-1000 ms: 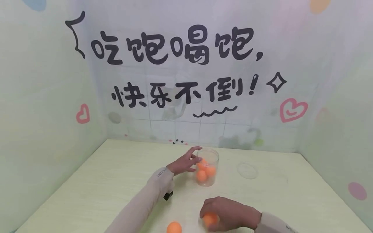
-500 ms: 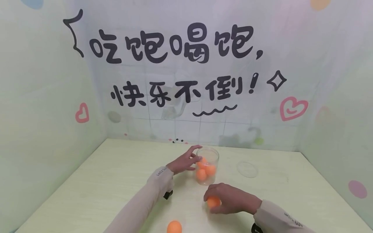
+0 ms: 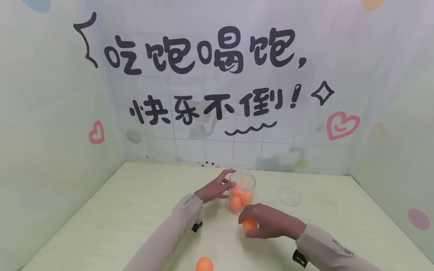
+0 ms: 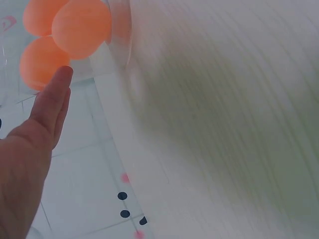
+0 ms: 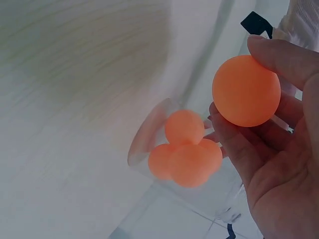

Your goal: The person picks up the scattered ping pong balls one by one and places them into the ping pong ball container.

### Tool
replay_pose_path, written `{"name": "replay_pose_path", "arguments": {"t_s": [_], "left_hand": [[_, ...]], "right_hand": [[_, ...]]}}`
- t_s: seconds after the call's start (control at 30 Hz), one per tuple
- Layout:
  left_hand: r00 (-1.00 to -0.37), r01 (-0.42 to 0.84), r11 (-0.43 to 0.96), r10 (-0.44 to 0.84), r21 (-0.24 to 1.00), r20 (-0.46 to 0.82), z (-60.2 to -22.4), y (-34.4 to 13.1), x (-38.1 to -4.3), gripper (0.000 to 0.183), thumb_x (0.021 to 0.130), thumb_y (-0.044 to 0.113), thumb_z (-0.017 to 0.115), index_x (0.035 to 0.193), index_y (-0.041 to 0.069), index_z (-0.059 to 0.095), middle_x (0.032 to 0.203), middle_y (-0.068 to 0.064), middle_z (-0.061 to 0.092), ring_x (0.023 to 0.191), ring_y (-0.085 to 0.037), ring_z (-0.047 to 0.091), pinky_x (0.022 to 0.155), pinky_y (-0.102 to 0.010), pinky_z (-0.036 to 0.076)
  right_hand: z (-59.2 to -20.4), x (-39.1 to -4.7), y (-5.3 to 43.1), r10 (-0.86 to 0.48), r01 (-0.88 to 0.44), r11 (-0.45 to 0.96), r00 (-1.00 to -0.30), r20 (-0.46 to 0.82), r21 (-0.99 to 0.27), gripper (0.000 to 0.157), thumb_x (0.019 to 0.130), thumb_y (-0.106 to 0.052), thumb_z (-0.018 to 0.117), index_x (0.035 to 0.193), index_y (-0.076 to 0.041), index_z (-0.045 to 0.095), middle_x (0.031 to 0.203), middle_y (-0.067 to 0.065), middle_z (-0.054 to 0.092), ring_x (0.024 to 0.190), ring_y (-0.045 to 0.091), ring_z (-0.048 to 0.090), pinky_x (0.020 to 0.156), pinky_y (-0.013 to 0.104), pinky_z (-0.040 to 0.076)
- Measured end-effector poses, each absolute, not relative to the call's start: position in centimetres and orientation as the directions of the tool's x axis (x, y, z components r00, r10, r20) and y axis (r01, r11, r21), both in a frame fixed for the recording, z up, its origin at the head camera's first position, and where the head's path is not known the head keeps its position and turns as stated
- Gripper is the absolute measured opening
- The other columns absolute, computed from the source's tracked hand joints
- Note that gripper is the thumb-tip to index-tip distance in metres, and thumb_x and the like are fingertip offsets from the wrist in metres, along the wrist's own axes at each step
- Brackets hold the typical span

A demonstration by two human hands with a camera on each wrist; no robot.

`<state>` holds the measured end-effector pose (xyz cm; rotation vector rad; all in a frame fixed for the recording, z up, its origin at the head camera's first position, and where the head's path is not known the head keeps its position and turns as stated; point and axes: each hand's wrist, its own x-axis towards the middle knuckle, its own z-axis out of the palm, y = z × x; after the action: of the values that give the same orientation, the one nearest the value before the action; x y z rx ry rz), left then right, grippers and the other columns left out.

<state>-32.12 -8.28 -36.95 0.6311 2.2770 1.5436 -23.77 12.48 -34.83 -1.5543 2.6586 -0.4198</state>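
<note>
A clear round jar [image 3: 251, 188] stands upright on the table with several orange ping-pong balls [image 3: 235, 203] inside. My left hand [image 3: 214, 189] holds it from the left, one finger at the far side of the rim and another digit across the near wall. In the left wrist view, that hand's fingers [image 4: 52, 102] lie along the jar's wall by the balls. Just in front of the jar, my right hand [image 3: 271, 222] pinches another orange ping-pong ball [image 5: 246, 91] between thumb and fingers, above the tabletop.
One loose orange ping-pong ball [image 3: 204, 264] sits at the near edge of the view. A thin clear ring-shaped disc, perhaps the lid [image 3: 289, 197], lies right of the jar. Printed walls [image 3: 190, 150] enclose the table [image 3: 135, 203] at the back and sides.
My right hand has carried its ping-pong ball forward, away from me and closer to the jar. The left hand, the jar and the loose ball have stayed in place.
</note>
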Motion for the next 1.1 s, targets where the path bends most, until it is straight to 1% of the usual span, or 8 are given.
{"name": "replay_pose_path", "arguments": {"t_s": [0.23, 0.33, 0.43, 0.53, 0.73, 0.97, 1.1], "left_hand": [[-0.857, 0.171, 0.333, 0.514, 0.927, -0.026, -37.0, -8.4, -32.3, 0.054, 0.091, 0.039, 0.047, 0.138, 0.028, 0.022, 0.113, -0.014, 0.043, 0.106, -0.024, 0.05, 0.086, -0.042, 0.049], [-0.858, 0.169, 0.343, 0.512, 0.924, -0.033, -36.9, -8.3, -32.2, 0.054, 0.091, 0.039, 0.047, 0.138, 0.029, 0.022, 0.114, -0.014, 0.043, 0.106, -0.024, 0.05, 0.086, -0.042, 0.048], [-0.858, 0.171, 0.35, 0.513, 0.921, -0.035, -36.8, -8.2, -32.2, 0.053, 0.091, 0.038, 0.046, 0.138, 0.029, 0.022, 0.114, -0.013, 0.043, 0.106, -0.024, 0.05, 0.086, -0.043, 0.049], [-0.858, 0.174, 0.349, 0.513, 0.921, -0.033, -36.9, -8.2, -32.1, 0.052, 0.092, 0.037, 0.046, 0.138, 0.029, 0.022, 0.114, -0.014, 0.043, 0.106, -0.024, 0.051, 0.085, -0.043, 0.049], [-0.856, 0.165, 0.331, 0.517, 0.929, -0.033, -37.0, -8.5, -32.1, 0.054, 0.091, 0.04, 0.047, 0.137, 0.03, 0.022, 0.115, -0.014, 0.042, 0.106, -0.024, 0.05, 0.085, -0.042, 0.049], [-0.854, 0.142, 0.316, 0.519, 0.938, -0.045, -37.1, -8.5, -32.1, 0.058, 0.088, 0.045, 0.05, 0.137, 0.032, 0.023, 0.115, -0.012, 0.042, 0.106, -0.023, 0.05, 0.085, -0.041, 0.049], [-0.857, 0.132, 0.319, 0.512, 0.939, -0.053, -37.0, -8.4, -32.2, 0.059, 0.086, 0.047, 0.051, 0.136, 0.033, 0.024, 0.114, -0.012, 0.042, 0.106, -0.022, 0.051, 0.085, -0.041, 0.049]], "right_hand": [[-33.4, -24.2, 12.5, -0.858, -0.858, 0.456, -0.495, 0.139, -0.237, 0.021, 0.075, -0.015, 0.066, 0.095, -0.015, 0.062, 0.09, -0.01, 0.057, 0.079, 0.001, 0.048, 0.071, 0.016, 0.043], [-32.7, -24.3, 12.5, -0.849, -0.842, 0.485, -0.518, 0.105, -0.238, 0.021, 0.076, -0.016, 0.066, 0.097, -0.015, 0.063, 0.092, -0.011, 0.057, 0.079, 0.001, 0.048, 0.071, 0.017, 0.043], [-31.9, -24.3, 12.6, -0.837, -0.824, 0.517, -0.543, 0.065, -0.23, 0.022, 0.077, -0.017, 0.066, 0.098, -0.014, 0.063, 0.094, -0.008, 0.059, 0.079, 0.002, 0.048, 0.071, 0.018, 0.044], [-31.0, -24.4, 12.7, -0.834, -0.824, 0.53, -0.55, 0.055, -0.201, 0.022, 0.076, -0.017, 0.066, 0.098, -0.014, 0.063, 0.094, -0.007, 0.06, 0.079, 0.003, 0.048, 0.071, 0.019, 0.044], [-29.5, -25.2, 12.7, -0.827, -0.826, 0.543, -0.557, 0.074, -0.151, 0.023, 0.076, -0.018, 0.067, 0.098, -0.014, 0.064, 0.089, -0.009, 0.057, 0.074, 0.004, 0.047, 0.068, 0.019, 0.044], [-28.3, -26.4, 12.8, -0.824, -0.836, 0.529, -0.548, 0.148, -0.15, 0.021, 0.077, -0.016, 0.065, 0.098, -0.012, 0.064, 0.089, -0.007, 0.059, 0.077, 0.005, 0.051, 0.07, 0.022, 0.046], [-27.7, -27.3, 12.8, -0.81, -0.826, 0.547, -0.563, 0.161, -0.139, 0.022, 0.077, -0.017, 0.066, 0.098, -0.011, 0.064, 0.091, -0.006, 0.06, 0.079, 0.007, 0.053, 0.071, 0.024, 0.047]]}}
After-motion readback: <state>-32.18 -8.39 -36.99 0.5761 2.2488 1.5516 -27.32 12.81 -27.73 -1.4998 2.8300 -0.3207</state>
